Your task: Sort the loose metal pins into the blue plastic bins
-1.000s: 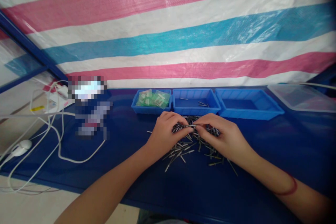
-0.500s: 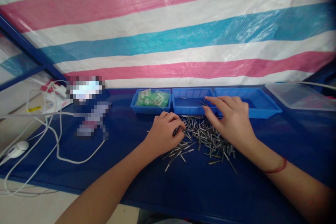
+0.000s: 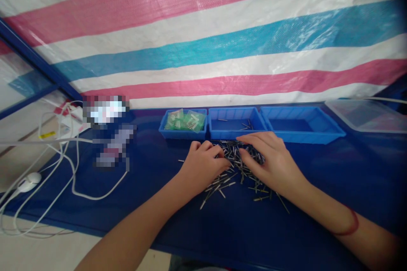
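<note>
A loose pile of pop rivets [image 3: 243, 165], thin metal pins with thicker sleeves, lies on the blue table between my hands. At the pile's left side, my left hand [image 3: 206, 163] has its fingers curled and its thumb close to the index finger; whatever they hold is hidden. My right hand [image 3: 270, 159] reaches over the pile from the right, thumb and forefinger apart, nothing visible between them. Behind the pile, the middle blue bin [image 3: 233, 113] has a few rivets on its floor.
Left of it stands a blue bin [image 3: 182, 134] with green-tinted plastic packets [image 3: 186, 121]. A longer blue bin [image 3: 302, 137] and a clear plastic lid [image 3: 359, 116] are at right. White cables [image 3: 74, 173] and a power strip [image 3: 71, 125] occupy the left. Striped sheeting [image 3: 203, 59] hangs behind.
My right hand has drawn back from the middle bin's front edge down to the rivet pile. The left hand stays by the pile, its thumb and fingers slightly shifted.
</note>
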Demonstrator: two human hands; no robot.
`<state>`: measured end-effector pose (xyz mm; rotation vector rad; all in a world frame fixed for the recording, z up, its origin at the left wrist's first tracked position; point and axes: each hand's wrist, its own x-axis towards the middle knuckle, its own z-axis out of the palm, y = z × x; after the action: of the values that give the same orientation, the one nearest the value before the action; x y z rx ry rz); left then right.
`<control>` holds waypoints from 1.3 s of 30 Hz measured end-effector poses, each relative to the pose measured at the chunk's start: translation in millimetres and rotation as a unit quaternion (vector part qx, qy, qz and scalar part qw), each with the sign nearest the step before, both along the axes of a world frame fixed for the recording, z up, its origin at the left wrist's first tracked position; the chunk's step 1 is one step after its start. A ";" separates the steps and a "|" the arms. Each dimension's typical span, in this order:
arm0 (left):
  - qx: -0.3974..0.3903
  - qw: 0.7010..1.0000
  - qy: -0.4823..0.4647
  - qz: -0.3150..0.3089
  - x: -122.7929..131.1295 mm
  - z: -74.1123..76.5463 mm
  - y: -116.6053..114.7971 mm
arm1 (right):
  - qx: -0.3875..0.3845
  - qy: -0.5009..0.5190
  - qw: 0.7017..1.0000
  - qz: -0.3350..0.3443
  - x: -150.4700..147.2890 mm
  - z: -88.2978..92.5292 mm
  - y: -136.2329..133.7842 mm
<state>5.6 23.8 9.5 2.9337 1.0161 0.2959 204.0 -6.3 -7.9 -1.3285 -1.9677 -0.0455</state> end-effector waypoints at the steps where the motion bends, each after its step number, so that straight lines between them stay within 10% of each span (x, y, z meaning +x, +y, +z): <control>1: 0.006 1.000 0.005 0.005 0.6 0.3 -0.1 | -0.004 0.001 1.000 0.004 -0.9 -0.2 -0.4; 23: 0.101 0.994 0.050 0.002 11.8 -6.6 -1.1 | -0.020 -0.002 0.998 0.053 -13.0 -6.2 -2.4; 39: -0.086 0.967 -0.236 0.039 11.3 -7.2 0.3 | -0.098 0.148 0.983 0.053 -7.4 -3.1 -5.9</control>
<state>16.9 24.1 2.2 2.4902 1.0178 0.8149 196.7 -12.2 -11.0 -1.2679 -1.8186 0.3859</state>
